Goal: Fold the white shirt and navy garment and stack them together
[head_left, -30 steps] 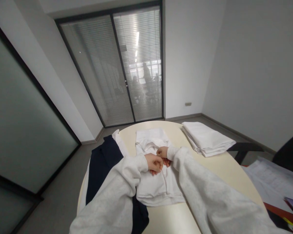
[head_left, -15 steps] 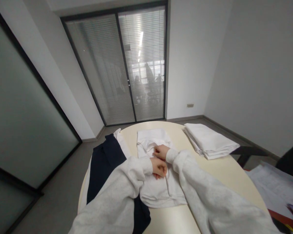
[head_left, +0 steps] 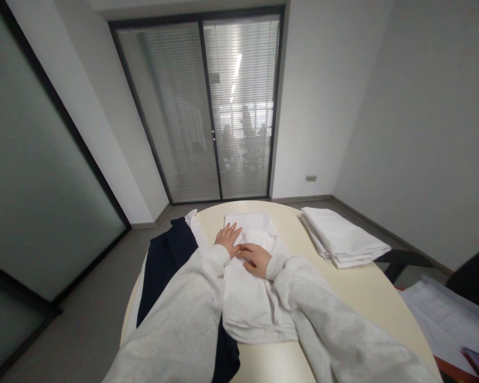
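Note:
A white garment lies folded lengthwise in the middle of a round cream table. My left hand rests flat on its upper left part, fingers spread. Right beside it, my right hand lies palm down on the cloth, fingers pointing left and nearly touching the left hand. Both arms wear light grey sleeves. Neither hand grips anything.
A dark navy garment over white cloth hangs off the table's left edge. A stack of folded white cloths sits at the far right. Papers and a dark chair stand to the right. Glass doors with blinds lie beyond.
Both hands were closed together near the garment's middle. They have opened and slid up and to the left, now lying flat on the cloth.

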### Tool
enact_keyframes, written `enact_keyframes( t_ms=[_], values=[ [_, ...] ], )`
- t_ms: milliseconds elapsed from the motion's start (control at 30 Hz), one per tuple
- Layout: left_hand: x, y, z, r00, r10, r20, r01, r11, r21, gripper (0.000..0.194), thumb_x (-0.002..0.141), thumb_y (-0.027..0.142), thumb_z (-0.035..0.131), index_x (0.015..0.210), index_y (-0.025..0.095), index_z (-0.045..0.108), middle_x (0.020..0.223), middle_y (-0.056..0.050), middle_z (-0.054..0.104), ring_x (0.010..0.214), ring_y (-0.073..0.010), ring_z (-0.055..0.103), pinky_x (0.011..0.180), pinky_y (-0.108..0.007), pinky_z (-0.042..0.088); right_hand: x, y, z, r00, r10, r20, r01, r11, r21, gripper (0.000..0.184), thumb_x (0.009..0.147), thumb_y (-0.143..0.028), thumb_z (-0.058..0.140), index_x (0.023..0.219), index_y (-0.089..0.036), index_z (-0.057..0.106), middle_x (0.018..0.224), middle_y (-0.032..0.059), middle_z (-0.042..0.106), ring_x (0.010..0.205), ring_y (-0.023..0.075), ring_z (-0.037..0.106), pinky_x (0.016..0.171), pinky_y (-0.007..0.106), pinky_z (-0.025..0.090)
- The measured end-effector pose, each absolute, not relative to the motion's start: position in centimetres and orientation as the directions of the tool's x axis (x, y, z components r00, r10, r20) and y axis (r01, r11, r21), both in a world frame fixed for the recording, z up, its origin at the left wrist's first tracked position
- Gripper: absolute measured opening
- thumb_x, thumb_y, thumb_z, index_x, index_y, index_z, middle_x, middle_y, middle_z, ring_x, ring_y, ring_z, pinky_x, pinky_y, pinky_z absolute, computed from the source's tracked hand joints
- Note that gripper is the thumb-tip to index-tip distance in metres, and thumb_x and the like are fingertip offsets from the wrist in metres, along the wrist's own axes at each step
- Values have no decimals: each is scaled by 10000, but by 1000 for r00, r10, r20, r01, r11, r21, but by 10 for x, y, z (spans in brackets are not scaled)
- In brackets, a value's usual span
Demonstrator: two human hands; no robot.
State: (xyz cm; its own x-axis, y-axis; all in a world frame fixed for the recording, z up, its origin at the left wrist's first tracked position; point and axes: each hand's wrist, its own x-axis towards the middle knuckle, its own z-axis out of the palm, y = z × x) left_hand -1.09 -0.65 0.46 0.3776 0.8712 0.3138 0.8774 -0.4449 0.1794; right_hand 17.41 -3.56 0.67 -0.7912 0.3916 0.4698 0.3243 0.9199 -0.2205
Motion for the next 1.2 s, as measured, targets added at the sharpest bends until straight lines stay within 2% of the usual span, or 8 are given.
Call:
enact_keyframes(
  t_ms=[133, 333, 467, 733, 867, 1000, 1100, 1200],
  values=[
    [-11, -3, -1, 382, 903, 195, 894, -415, 170, 599, 775, 223, 476, 1346, 259, 297, 1401, -42, 297, 1277, -236, 252, 1030, -394, 231, 173, -39, -4, -822, 429, 375, 394, 903, -169, 460, 781, -282, 425, 1227, -173, 462, 1296, 128, 393, 1176, 234, 360, 967, 429, 304],
    [-7, 1, 0, 374, 899, 228, 891, -416, 180, 480, 764, 142, 477, 1243, 182, 465, 1239, -62, 511, 1139, -193, 436, 1004, -327, 300, 177, -73, -3, -812, 572, 112, 550, 816, -179, 650, 819, -544, 353, 1352, -173, 309, 1411, 148, 232, 1294, 288, 184, 1023, 528, 127],
    [-7, 1, 1, 373, 886, 277, 878, -433, 203, 421, 759, 109, 480, 1174, 162, 533, 1161, -60, 572, 1073, -191, 487, 979, -321, 338, 183, -93, -2, -834, 533, 142, 506, 842, -186, 723, 798, -627, 317, 1388, -224, 203, 1438, 79, 167, 1321, 260, 81, 1045, 514, 23],
    [-8, -7, 20, 145, 911, 385, 851, -314, 422, 357, 747, 97, 491, 1059, 213, 621, 1023, -21, 636, 973, -164, 551, 914, -271, 411, 186, -94, 1, -834, 531, 152, 491, 839, -234, 725, 793, -622, 343, 1388, -234, 198, 1437, 69, 170, 1324, 245, 74, 1052, 492, 14],
    [-5, -17, 47, 35, 913, 407, 797, -271, 539, 301, 732, 163, 526, 991, 235, 660, 961, 9, 659, 874, -147, 589, 861, -236, 434, 186, -88, 3, -818, 546, 179, 435, 792, -429, 687, 748, -604, 453, 1322, -237, 361, 1401, 90, 278, 1308, 255, 161, 1049, 499, 31],
    [-4, -29, 79, 67, 907, 415, 751, -320, 578, 263, 708, 207, 551, 935, 229, 682, 890, 30, 682, 750, -131, 596, 777, -221, 453, 195, -79, 16, -742, 632, 222, 202, 527, -825, 475, 783, -571, 425, 953, -169, 611, 1142, 126, 569, 1172, 240, 426, 1022, 475, 203],
    [-4, -38, 97, 106, 907, 408, 738, -347, 578, 254, 682, 211, 564, 901, 223, 692, 857, 31, 687, 699, -124, 587, 738, -212, 450, 221, -71, 37, -775, 628, 74, 72, 203, -977, 478, 696, -610, 508, 777, -142, 560, 926, 127, 637, 966, 241, 570, 867, 417, 406],
    [-5, -47, 108, 140, 915, 378, 723, -355, 592, 238, 654, 201, 569, 850, 211, 703, 802, 25, 688, 654, -119, 572, 692, -205, 444, 257, -56, 59, -722, 682, -116, 175, 17, -984, 524, 657, -684, 438, 717, -166, 481, 740, 108, 619, 735, 226, 603, 619, 349, 470]
  ],
)
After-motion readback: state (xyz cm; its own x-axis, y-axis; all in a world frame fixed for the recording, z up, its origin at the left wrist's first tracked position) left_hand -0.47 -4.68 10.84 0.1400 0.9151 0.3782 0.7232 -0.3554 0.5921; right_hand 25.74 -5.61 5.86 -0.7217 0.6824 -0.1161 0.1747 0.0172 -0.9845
